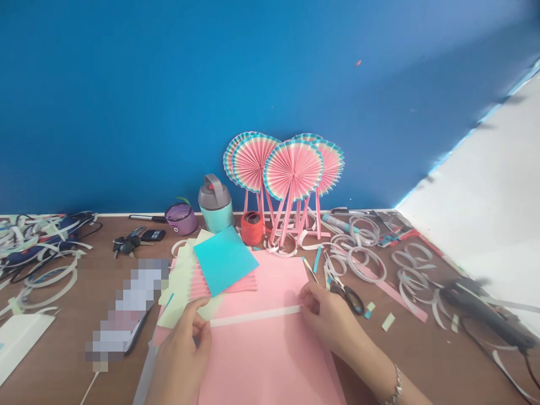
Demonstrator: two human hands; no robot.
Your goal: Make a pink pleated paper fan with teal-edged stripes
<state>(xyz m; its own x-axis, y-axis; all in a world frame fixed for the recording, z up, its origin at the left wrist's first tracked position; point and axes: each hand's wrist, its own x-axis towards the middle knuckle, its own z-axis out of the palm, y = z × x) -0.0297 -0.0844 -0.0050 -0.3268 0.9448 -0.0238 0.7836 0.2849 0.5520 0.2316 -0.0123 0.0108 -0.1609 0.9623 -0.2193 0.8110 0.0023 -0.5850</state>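
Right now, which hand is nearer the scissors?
Right. The right hand pinches the end of the white strip just beside the scissors, nearly touching the handles. The left hand holds the strip's other end, across the pink sheet.

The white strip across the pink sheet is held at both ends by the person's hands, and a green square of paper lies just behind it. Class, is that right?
Not quite. The head view shows the white strip on the pink sheet held by the left hand and right hand, but the square of paper behind it is turquoise-blue, not green.
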